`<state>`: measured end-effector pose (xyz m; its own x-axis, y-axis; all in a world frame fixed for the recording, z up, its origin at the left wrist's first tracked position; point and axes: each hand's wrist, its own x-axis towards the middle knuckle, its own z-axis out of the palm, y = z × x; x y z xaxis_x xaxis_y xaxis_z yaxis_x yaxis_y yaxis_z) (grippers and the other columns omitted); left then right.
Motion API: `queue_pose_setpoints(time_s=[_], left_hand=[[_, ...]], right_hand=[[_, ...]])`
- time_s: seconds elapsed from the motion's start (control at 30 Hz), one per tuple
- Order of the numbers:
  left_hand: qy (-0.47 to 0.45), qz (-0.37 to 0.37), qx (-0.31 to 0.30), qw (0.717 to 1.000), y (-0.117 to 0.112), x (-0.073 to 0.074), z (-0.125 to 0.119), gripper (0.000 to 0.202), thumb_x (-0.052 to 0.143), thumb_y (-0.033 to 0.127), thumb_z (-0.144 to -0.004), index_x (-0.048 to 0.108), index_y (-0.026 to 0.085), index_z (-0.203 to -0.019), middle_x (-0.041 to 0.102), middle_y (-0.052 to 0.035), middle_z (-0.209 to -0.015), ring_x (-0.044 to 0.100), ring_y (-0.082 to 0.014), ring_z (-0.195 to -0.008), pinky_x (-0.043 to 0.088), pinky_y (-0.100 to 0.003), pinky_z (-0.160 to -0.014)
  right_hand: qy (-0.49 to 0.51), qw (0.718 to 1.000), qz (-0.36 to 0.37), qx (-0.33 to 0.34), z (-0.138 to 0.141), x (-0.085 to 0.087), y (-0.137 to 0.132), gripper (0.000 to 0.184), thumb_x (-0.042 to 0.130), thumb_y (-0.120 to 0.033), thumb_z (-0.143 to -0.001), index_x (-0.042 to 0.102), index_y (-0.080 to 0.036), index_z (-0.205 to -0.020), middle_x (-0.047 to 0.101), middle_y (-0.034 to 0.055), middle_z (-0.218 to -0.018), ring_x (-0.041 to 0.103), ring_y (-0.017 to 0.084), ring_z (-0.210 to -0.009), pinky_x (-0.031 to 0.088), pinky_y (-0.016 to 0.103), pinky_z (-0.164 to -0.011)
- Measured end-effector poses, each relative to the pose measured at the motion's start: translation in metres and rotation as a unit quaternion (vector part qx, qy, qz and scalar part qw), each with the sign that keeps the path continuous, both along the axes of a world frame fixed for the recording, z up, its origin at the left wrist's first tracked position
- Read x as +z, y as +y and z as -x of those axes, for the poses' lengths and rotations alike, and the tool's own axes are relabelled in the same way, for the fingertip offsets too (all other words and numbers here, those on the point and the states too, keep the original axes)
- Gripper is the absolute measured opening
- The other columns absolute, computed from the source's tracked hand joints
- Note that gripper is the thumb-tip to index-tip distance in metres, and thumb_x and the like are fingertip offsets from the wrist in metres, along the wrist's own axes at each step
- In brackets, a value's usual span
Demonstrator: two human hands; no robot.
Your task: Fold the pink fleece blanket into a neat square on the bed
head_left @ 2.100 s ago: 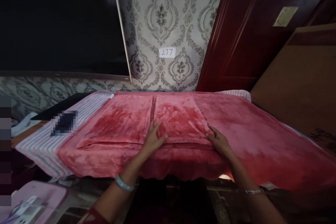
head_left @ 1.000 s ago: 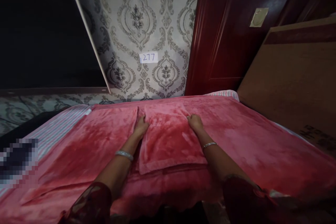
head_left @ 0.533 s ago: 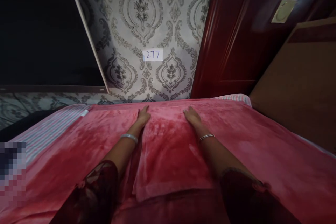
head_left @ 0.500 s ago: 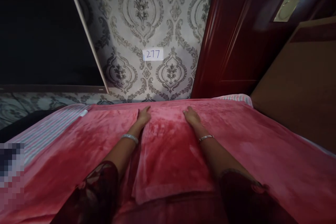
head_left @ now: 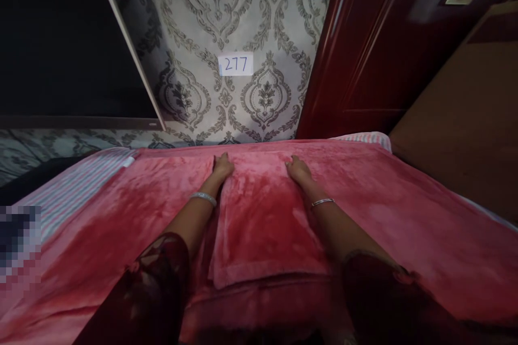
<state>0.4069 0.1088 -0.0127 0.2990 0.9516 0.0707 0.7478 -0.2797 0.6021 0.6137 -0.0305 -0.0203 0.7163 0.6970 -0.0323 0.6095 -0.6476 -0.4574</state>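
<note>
Folded red plush section (head_left: 267,221) lay at the centre of a spread red plush blanket (head_left: 376,215), directly before the person and between both forearms. Its near edge showed stacked layers, slightly askew. Left hand (head_left: 224,167) rested at the far left corner, fingers partly spread; right hand (head_left: 298,168) rested at the far right corner, fingers bent. Whether either hand pinched the fabric could not be determined. Left wrist bore a pale, broad bracelet (head_left: 204,198); right wrist bore a thin silver-coloured bangle (head_left: 322,202). Another red plush panel (head_left: 154,194) lay flat just left of the folded section, a dark gap between them. Striped cloth (head_left: 76,188) showed along the blanket's left side. On the patterned wall (head_left: 259,21) beyond, a white card (head_left: 236,64) read "277". A brown box (head_left: 465,124) stood at far right.
</note>
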Motion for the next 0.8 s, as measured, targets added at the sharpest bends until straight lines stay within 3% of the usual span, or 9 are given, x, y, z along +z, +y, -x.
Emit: queue_pose_setpoints(time_s=[0.07,0.13,0.2,0.27,0.4,0.53,0.67,0.73,0.8], left_hand=[[0.015,-0.029,-0.026,0.999,-0.018,0.011,0.003,0.072,0.064,0.020,-0.085,0.042,0.009,-0.153,0.037,-0.0267,-0.159,0.042,-0.0421,-0.143,0.036,-0.053,-0.117],[0.041,-0.096,-0.115,0.988,-0.047,0.012,0.013,0.075,0.066,0.033,-0.088,0.040,0.017,-0.156,0.028,-0.0200,-0.166,0.028,-0.0412,-0.151,0.025,-0.055,-0.122],[0.079,-0.155,-0.243,0.954,-0.080,-0.001,0.029,0.073,0.061,0.047,-0.092,0.039,0.023,-0.157,0.027,-0.0154,-0.168,0.018,-0.0382,-0.156,0.017,-0.055,-0.124],[0.116,-0.157,-0.325,0.925,-0.109,-0.021,0.046,0.074,0.059,0.057,-0.091,0.040,0.029,-0.156,0.026,-0.0136,-0.168,0.014,-0.0400,-0.156,0.013,-0.060,-0.124],[0.154,-0.169,-0.338,0.913,-0.135,-0.049,0.063,0.074,0.055,0.059,-0.093,0.038,0.028,-0.158,0.021,-0.0158,-0.169,0.010,-0.0424,-0.156,0.008,-0.066,-0.122],[0.155,-0.152,-0.339,0.915,-0.132,-0.036,0.059,0.074,0.057,0.058,-0.092,0.039,0.029,-0.157,0.022,-0.0149,-0.169,0.012,-0.0406,-0.156,0.010,-0.066,-0.122],[0.158,-0.084,-0.347,0.921,-0.147,-0.017,0.074,0.074,0.062,0.055,-0.089,0.044,0.026,-0.154,0.028,-0.0160,-0.167,0.018,-0.0399,-0.155,0.018,-0.062,-0.122],[0.135,-0.080,-0.355,0.922,-0.170,-0.020,0.093,0.067,0.060,0.054,-0.091,0.049,0.027,-0.151,0.034,-0.0153,-0.165,0.024,-0.0397,-0.154,0.021,-0.060,-0.122],[0.107,-0.102,-0.361,0.921,-0.197,-0.032,0.115,0.064,0.058,0.053,-0.092,0.049,0.030,-0.151,0.036,-0.0130,-0.164,0.026,-0.0388,-0.153,0.022,-0.061,-0.122]], right_hand=[[-0.038,0.999,-0.012,0.031,0.010,0.008,-0.014,0.059,0.045,-0.040,-0.102,0.038,-0.020,-0.156,0.048,0.0197,-0.152,0.047,0.033,-0.139,0.040,0.047,-0.110],[-0.106,0.990,-0.035,0.090,0.024,0.007,-0.036,0.062,0.046,-0.046,-0.102,0.034,-0.025,-0.159,0.033,0.0159,-0.164,0.033,0.036,-0.147,0.033,0.054,-0.115],[-0.158,0.975,-0.039,0.149,0.039,-0.005,-0.061,0.062,0.045,-0.050,-0.102,0.033,-0.029,-0.160,0.024,0.0117,-0.168,0.024,0.037,-0.152,0.027,0.058,-0.118],[-0.170,0.970,-0.012,0.175,0.050,-0.022,-0.082,0.062,0.044,-0.053,-0.102,0.034,-0.031,-0.159,0.023,0.0090,-0.169,0.019,0.037,-0.154,0.023,0.061,-0.119],[-0.172,0.969,0.023,0.178,0.058,-0.042,-0.099,0.061,0.041,-0.055,-0.103,0.034,-0.032,-0.159,0.022,0.0070,-0.169,0.016,0.036,-0.155,0.025,0.062,-0.118],[-0.162,0.972,0.033,0.165,0.055,-0.036,-0.101,0.059,0.043,-0.051,-0.103,0.036,-0.031,-0.159,0.024,0.0076,-0.169,0.021,0.036,-0.154,0.030,0.060,-0.117],[-0.125,0.984,0.030,0.127,0.045,-0.036,-0.123,0.059,0.046,-0.042,-0.102,0.040,-0.021,-0.157,0.032,0.0144,-0.165,0.040,0.033,-0.145,0.038,0.047,-0.115],[-0.109,0.987,0.005,0.114,0.036,-0.041,-0.141,0.057,0.049,-0.035,-0.100,0.045,-0.015,-0.154,0.045,0.0167,-0.157,0.050,0.030,-0.138,0.041,0.040,-0.113],[-0.089,0.990,-0.032,0.103,0.028,-0.046,-0.158,0.054,0.050,-0.030,-0.097,0.052,-0.013,-0.148,0.056,0.0163,-0.148,0.056,0.028,-0.133,0.042,0.036,-0.111]])
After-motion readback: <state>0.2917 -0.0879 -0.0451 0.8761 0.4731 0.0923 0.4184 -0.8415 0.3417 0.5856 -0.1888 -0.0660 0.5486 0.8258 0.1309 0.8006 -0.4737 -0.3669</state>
